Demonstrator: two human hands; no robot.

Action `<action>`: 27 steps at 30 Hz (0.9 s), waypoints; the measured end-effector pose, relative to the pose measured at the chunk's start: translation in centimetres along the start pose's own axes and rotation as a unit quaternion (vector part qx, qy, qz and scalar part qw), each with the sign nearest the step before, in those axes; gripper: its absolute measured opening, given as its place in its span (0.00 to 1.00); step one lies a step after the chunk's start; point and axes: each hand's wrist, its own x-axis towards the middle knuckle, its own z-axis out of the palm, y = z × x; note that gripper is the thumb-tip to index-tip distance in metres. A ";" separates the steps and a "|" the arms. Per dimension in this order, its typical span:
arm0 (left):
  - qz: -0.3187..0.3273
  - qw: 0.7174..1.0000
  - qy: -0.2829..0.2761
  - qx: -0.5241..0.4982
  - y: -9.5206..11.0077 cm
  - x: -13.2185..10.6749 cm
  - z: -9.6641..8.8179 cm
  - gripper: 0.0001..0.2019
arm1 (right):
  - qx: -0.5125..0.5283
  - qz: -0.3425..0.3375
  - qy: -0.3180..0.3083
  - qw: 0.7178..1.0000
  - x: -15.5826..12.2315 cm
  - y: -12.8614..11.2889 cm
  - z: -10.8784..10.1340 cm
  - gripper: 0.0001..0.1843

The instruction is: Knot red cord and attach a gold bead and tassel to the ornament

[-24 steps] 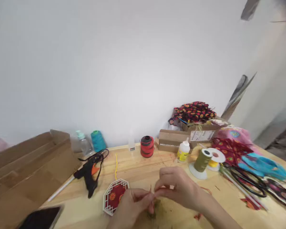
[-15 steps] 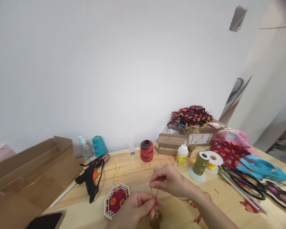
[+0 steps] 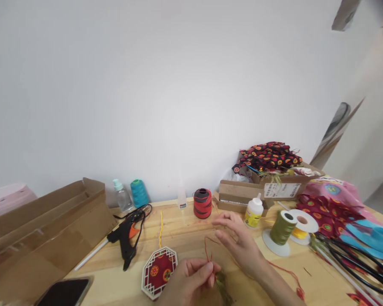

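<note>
1. Well out from the back edge of the tabletop, I see the left hand pinching red thread by a green tassel; the right hand has fingers spread.
2. Both look light, limp; I'd pinch the tassel's top.
3. Behind: white wall.

the left hand pinches thumb to fingers while the right hand hangs loosely parted.

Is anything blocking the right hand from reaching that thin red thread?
Nothing visible: between the open right hand and the thin red thread pinched by the left hand, only pale wooden tabletop shows. The yellow-labelled white bottle stands beyond the right hand.
</note>
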 end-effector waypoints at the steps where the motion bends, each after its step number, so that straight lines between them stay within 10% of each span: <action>1: 0.008 1.000 0.001 0.007 0.0 -0.1 -0.2 0.14 | -0.001 0.007 -0.008 1.000 0.0 -0.2 -0.2 0.09; 27: 0.025 0.990 0.066 -0.122 2.0 -1.0 -0.4 0.08 | 0.105 -0.058 -0.065 0.991 -1.0 -1.3 1.4 0.05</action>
